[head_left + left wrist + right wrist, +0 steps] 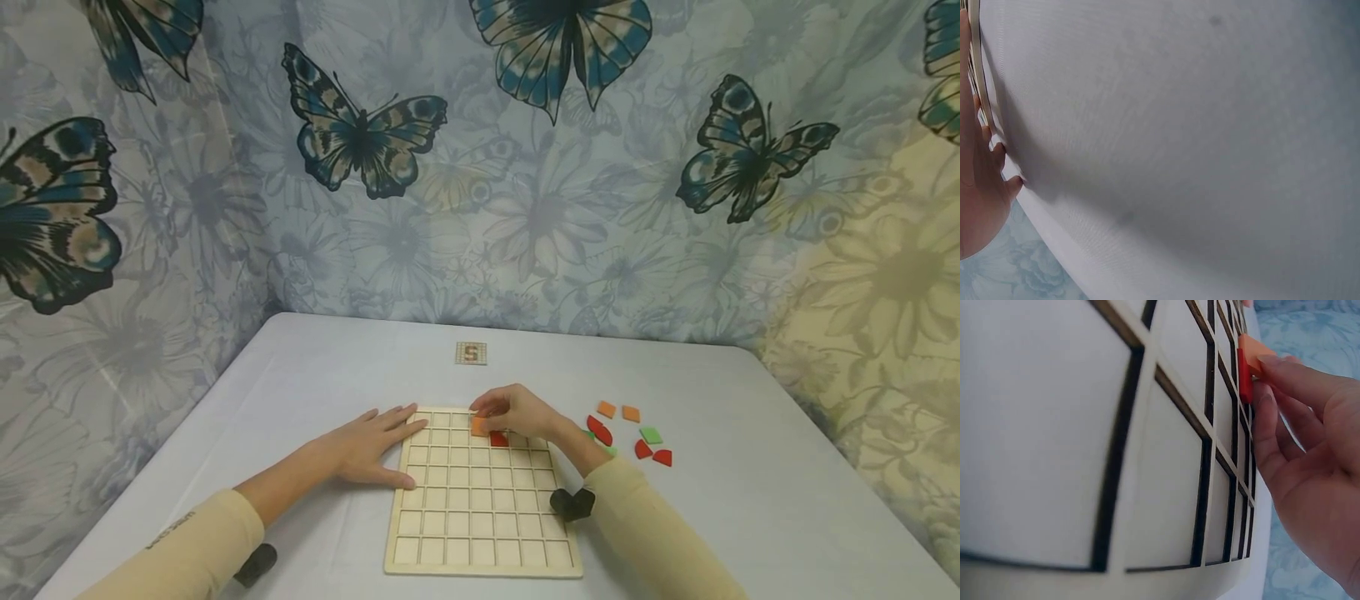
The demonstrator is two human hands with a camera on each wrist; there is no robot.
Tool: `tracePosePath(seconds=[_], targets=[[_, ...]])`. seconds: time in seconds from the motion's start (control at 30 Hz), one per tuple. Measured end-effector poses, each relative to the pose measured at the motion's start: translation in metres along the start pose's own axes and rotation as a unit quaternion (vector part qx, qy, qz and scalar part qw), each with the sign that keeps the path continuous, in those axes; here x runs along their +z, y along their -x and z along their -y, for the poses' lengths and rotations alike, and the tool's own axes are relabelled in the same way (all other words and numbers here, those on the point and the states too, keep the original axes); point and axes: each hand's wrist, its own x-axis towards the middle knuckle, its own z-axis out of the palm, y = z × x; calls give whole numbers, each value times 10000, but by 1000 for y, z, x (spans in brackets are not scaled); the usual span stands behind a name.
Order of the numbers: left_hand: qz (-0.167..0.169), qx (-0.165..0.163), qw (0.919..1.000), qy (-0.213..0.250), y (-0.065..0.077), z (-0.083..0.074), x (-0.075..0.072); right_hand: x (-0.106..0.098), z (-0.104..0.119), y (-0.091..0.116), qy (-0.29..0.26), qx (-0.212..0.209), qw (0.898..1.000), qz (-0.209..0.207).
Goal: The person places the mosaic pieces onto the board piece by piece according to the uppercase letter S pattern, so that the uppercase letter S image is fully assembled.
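A wooden grid board [482,569] lies flat on the table, its square cells framed by raised strips. Its left edge is held by my left hand [367,447], with fingers spread and the fingertips and thumb touching the rim. My right hand [519,413] is over the upper part of the board and pinches an orange square tile [477,427] between thumb and fingers. Right beside that tile, a red tile [498,439] sits in a cell. In the right wrist view the orange tile [1255,353] is tilted against the grid, just past the red tile [1245,378].
To the right of the board lie loose orange tiles [631,413], red tiles [643,449] and a green tile [651,435]; the right forearm partly covers more green. A small patterned card [471,353] with an S-like figure lies behind the board. Butterfly-print cloth [525,250] surrounds the white table [337,358].
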Motion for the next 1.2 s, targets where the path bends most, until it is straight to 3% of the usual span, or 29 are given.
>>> tracePosePath(seconds=[0.17,0.47,0.73,1.2], targets=[[8,-21,10000,20,1,0,0,0,5,2,-38,14,10000,4],[15,-62,10000,-38,2,-1,-1,3,-26,-7,-253,60,9997,-8],[24,-72,10000,-20,2,-2,-2,2,-29,-6,-573,121,9983,24],[-5,-62,10000,-6,0,-1,0,2,-29,-4,-225,14,9997,130]])
